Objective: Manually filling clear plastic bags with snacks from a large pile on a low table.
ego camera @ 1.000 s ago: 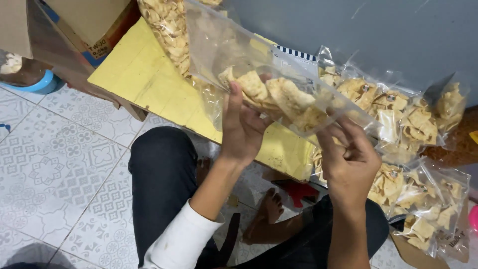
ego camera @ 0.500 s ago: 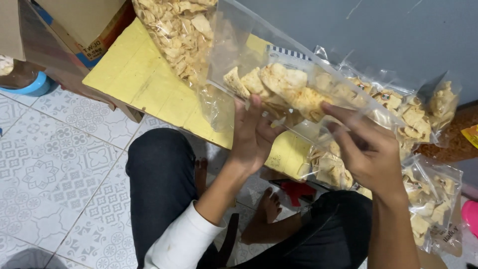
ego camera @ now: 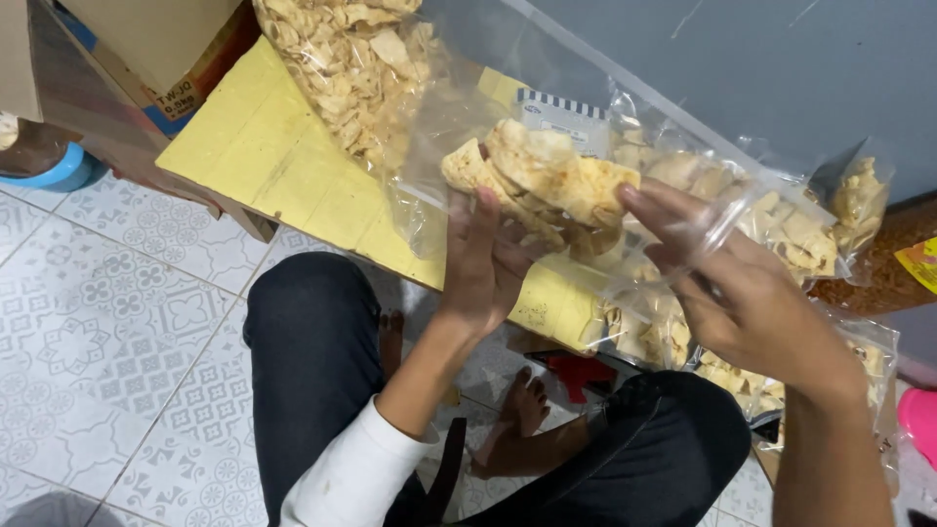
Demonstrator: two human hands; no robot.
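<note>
In the middle of the frame I hold a clear plastic bag of pale, orange-dusted crackers [ego camera: 547, 181], my left hand [ego camera: 488, 263] under it and my right hand [ego camera: 742, 293] on its loose open end. At the top centre a much larger clear bag of the same crackers [ego camera: 342, 59] lies on the yellow board. More small filled clear bags [ego camera: 810, 229] pile at the right, some lower right behind my wrist. A small white card with a striped black edge [ego camera: 561, 112] peeks out behind my bag. A brown cardboard box with a white label and blue band [ego camera: 171, 59] sits upper left. A yellow packet corner [ego camera: 922, 263] shows at the right edge.
</note>
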